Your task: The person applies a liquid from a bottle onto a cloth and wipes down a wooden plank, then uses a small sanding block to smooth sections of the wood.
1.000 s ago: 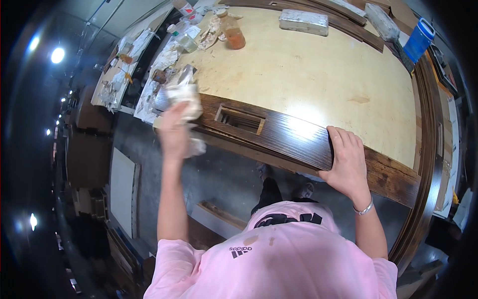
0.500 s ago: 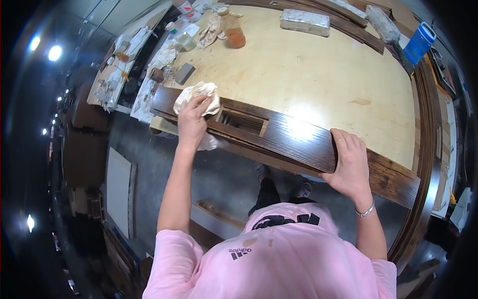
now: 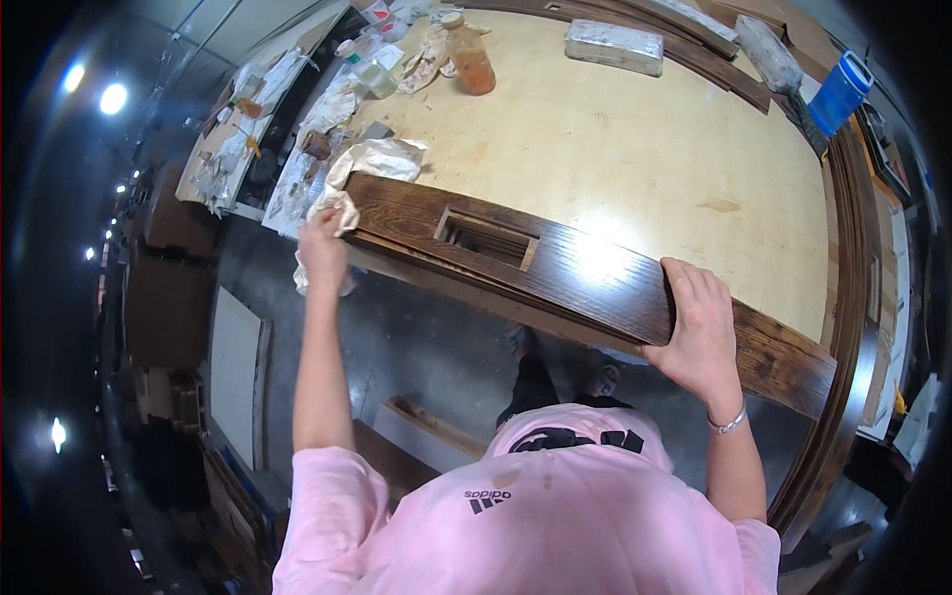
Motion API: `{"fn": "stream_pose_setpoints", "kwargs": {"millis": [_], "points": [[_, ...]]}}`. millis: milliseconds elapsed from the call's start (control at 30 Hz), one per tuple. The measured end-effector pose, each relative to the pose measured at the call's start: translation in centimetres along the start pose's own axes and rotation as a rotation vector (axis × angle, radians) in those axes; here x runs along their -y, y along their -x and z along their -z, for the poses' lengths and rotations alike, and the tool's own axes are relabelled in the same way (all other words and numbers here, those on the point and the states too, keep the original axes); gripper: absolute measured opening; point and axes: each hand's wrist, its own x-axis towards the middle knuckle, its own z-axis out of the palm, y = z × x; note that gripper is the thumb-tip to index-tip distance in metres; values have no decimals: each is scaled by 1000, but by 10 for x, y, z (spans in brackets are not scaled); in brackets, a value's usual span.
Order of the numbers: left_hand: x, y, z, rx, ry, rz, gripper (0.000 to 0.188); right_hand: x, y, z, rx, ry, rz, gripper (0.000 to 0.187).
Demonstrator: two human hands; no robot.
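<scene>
A dark brown wooden board (image 3: 585, 268) with a rectangular cut-out near its left part lies along the near edge of the worktable, on top of other dark boards. My left hand (image 3: 323, 248) is closed on a white rag (image 3: 382, 159) at the board's left end; part of the cloth spreads over the table behind that end and some hangs below the hand. With fingers on top and thumb at the near edge, my right hand (image 3: 699, 322) grips the board's right end. Another dark board (image 3: 778, 352) with visible grain extends out beneath it to the right.
A bottle of orange liquid (image 3: 470, 59) stands at the table's (image 3: 595, 149) far left, near a clear bottle (image 3: 369, 74) and crumpled cloths. A grey block (image 3: 375, 132) sits behind the rag. Farther back are a wrapped white block (image 3: 615, 48), long boards and a blue container (image 3: 839, 91).
My left hand has slid the rag leftward along the board, from beside the cut-out to the board's left end. My right hand stays on the right end.
</scene>
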Motion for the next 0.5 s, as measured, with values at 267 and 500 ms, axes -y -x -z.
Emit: {"fn": "stream_pose_setpoints", "kwargs": {"millis": [267, 500], "points": [[-181, 79, 18, -23, 288, -313, 40, -6, -2, -1, 19, -14, 26, 96], [-88, 36, 28, -39, 238, -72, 38, -5, -2, -3, 4, -22, 59, 96]]}}
